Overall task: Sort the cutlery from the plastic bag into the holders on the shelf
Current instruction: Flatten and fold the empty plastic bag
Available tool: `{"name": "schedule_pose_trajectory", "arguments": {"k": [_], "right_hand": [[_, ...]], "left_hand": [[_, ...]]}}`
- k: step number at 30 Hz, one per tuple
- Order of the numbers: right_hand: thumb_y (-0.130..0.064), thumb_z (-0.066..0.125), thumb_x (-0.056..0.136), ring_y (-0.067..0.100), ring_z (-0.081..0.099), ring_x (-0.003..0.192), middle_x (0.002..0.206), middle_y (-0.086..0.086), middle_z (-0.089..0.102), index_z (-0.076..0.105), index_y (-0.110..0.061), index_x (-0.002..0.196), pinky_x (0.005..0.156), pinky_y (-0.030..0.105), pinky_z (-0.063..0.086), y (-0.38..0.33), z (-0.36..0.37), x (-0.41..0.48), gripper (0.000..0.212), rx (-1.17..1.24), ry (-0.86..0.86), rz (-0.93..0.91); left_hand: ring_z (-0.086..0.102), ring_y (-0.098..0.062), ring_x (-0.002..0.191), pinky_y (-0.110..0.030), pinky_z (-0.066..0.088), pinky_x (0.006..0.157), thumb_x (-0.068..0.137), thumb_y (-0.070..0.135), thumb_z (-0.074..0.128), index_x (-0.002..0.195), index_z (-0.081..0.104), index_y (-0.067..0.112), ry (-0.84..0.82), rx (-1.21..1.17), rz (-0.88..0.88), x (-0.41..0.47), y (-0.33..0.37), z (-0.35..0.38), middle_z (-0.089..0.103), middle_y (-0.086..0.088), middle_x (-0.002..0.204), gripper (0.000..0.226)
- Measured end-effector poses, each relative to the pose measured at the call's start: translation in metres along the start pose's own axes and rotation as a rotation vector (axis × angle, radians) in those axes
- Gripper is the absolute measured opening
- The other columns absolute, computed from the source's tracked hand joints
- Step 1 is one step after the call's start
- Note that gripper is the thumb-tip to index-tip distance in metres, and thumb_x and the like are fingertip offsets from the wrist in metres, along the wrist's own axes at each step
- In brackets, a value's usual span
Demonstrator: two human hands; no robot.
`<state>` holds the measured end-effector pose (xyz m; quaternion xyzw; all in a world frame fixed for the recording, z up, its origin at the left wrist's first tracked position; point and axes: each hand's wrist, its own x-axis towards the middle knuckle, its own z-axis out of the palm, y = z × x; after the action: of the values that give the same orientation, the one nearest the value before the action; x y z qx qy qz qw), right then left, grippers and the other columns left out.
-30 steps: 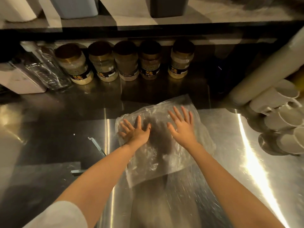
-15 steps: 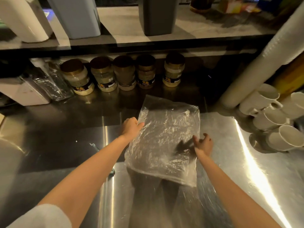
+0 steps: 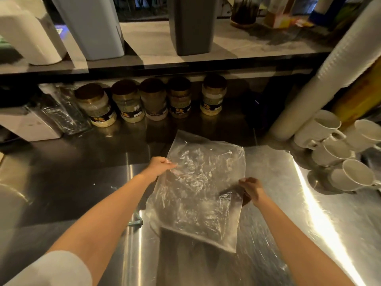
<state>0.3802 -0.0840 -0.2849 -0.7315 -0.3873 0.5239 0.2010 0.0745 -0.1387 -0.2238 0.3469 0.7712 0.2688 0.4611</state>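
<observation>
A clear, crumpled plastic bag (image 3: 198, 186) is held up a little over the steel counter (image 3: 288, 213); no cutlery shows inside it. My left hand (image 3: 158, 167) pinches the bag's left edge near the top. My right hand (image 3: 250, 189) grips its right edge lower down, fingers curled round the plastic. On the shelf (image 3: 237, 48) above stand a pale blue holder (image 3: 92, 25), a dark grey holder (image 3: 192, 23) and a white holder (image 3: 28, 36). What they contain is hidden.
Several spice jars (image 3: 153, 100) line the back of the counter under the shelf. A glass jug (image 3: 61, 112) and a white box (image 3: 26, 124) are at back left. White mugs (image 3: 338, 153) and a tall cup stack (image 3: 329, 69) crowd the right. A small teal object (image 3: 135, 220) lies by my left forearm.
A second ago both palms lay flat on the bag on the counter. Both hands have since taken its side edges and lifted it. The camera has tilted up toward the shelf.
</observation>
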Motion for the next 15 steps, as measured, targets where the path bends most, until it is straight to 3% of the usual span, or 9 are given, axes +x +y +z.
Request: {"name": "schedule_pose_trajectory", "arguments": {"k": [2,4,6,8,10,12,15], "right_hand": [[0.003,0.054,0.089,0.015,0.057,0.061,0.079,0.015,0.052,0.048,-0.011,0.073,0.059,0.024,0.046,-0.009,-0.007,-0.007,0.022,0.111,-0.058,0.007],[0.003,0.055,0.09,0.011,0.059,0.055,0.083,0.012,0.054,0.047,-0.01,0.093,0.053,0.023,0.047,-0.018,-0.014,-0.021,0.016,0.158,-0.093,-0.054],[0.003,0.054,0.091,0.007,0.063,0.051,0.091,0.013,0.057,0.043,-0.013,0.118,0.051,0.021,0.052,-0.025,-0.017,-0.029,0.033,0.276,-0.098,-0.179],[0.002,0.053,0.092,0.011,0.066,0.067,0.094,0.011,0.06,0.04,-0.022,0.128,0.064,0.023,0.056,-0.033,-0.019,-0.043,0.045,0.395,-0.11,-0.267],[-0.006,0.054,0.093,0.017,0.064,0.088,0.109,0.011,0.061,0.045,-0.018,0.131,0.085,0.032,0.052,-0.041,-0.023,-0.053,0.041,0.346,-0.1,-0.36],[-0.016,0.059,0.091,0.019,0.058,0.106,0.123,0.009,0.057,0.049,-0.013,0.132,0.095,0.033,0.046,-0.046,-0.028,-0.062,0.042,0.158,-0.136,-0.462],[-0.017,0.068,0.085,0.016,0.052,0.111,0.12,0.005,0.055,0.047,-0.011,0.133,0.095,0.03,0.043,-0.046,-0.032,-0.071,0.053,-0.075,-0.273,-0.517]], "left_hand": [[0.054,-0.008,0.075,-0.01,0.04,0.063,0.085,0.016,0.069,0.072,0.059,0.014,-0.047,-0.127,0.003,-0.006,-0.001,-0.013,0.058,0.003,0.074,0.017],[0.057,-0.013,0.093,-0.016,0.041,0.082,0.084,0.019,0.07,0.079,0.064,0.016,-0.058,-0.232,0.019,-0.011,-0.005,-0.025,0.062,0.004,0.083,0.009],[0.055,-0.016,0.106,-0.023,0.037,0.094,0.082,0.021,0.071,0.076,0.064,0.018,-0.033,-0.293,0.058,-0.015,-0.007,-0.034,0.065,0.001,0.092,0.01],[0.048,-0.019,0.123,-0.027,0.033,0.103,0.082,0.019,0.071,0.074,0.064,0.017,0.015,-0.34,0.134,-0.023,-0.005,-0.04,0.058,-0.004,0.123,0.01],[0.032,-0.016,0.137,-0.026,0.025,0.107,0.084,0.012,0.068,0.076,0.065,0.015,0.035,-0.399,0.221,-0.035,0.0,-0.046,0.037,-0.002,0.147,0.009],[0.024,-0.013,0.141,-0.027,0.02,0.109,0.087,0.007,0.063,0.077,0.067,0.017,0.004,-0.459,0.294,-0.045,0.003,-0.052,0.027,-0.003,0.153,0.014],[0.022,-0.014,0.143,-0.038,0.014,0.117,0.087,0.009,0.061,0.069,0.074,0.026,-0.078,-0.531,0.35,-0.053,0.0,-0.061,0.039,-0.005,0.148,0.028]]}}
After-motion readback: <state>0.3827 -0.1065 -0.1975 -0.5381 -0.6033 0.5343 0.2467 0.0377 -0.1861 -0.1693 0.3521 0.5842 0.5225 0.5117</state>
